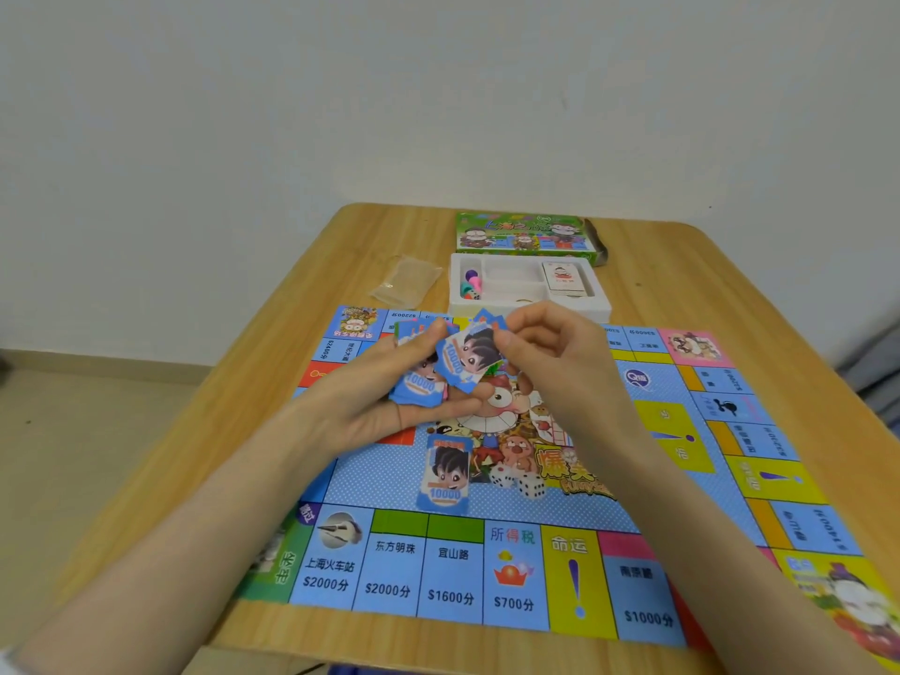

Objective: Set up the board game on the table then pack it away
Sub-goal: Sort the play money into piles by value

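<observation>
One flat, square, many-coloured paper game board (574,582) lies on the light wooden table (195,479). One blue "10000" paper note (445,472) rests on the board's centre, its long axis running near to far, beside two white dice (518,482). Above the board, the left hand (384,397) curls its fingers round a small stack of blue notes (419,387), their count unclear. The right hand (550,362) pinches one tilted blue note (465,360). Behind the board stand one white foam tray (601,304), one green cardboard box (523,233) and one clear plastic bag (406,280).
</observation>
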Motion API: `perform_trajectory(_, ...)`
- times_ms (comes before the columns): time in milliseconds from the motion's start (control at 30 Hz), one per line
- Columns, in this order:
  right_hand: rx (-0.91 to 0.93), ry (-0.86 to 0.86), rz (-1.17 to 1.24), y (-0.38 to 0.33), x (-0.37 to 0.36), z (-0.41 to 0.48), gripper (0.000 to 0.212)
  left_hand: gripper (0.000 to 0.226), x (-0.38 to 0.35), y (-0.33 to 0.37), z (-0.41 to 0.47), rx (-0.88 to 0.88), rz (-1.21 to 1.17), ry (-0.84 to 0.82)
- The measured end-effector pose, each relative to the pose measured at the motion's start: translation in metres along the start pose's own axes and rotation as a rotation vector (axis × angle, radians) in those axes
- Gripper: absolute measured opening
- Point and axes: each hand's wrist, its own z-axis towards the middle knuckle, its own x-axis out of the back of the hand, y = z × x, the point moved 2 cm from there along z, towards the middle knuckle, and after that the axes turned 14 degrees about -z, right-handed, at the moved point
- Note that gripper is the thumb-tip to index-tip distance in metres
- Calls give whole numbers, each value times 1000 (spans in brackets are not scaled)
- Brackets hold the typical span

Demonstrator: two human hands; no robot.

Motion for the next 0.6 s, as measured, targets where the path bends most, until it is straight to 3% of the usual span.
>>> perform_trajectory(400, 75, 51, -30, 0, 0, -1, 18, 27, 1, -2, 0, 9, 77, -85)
perform_trajectory(600, 34, 60, -15, 1, -1, 0, 10, 28, 1, -3, 0, 18, 87, -93)
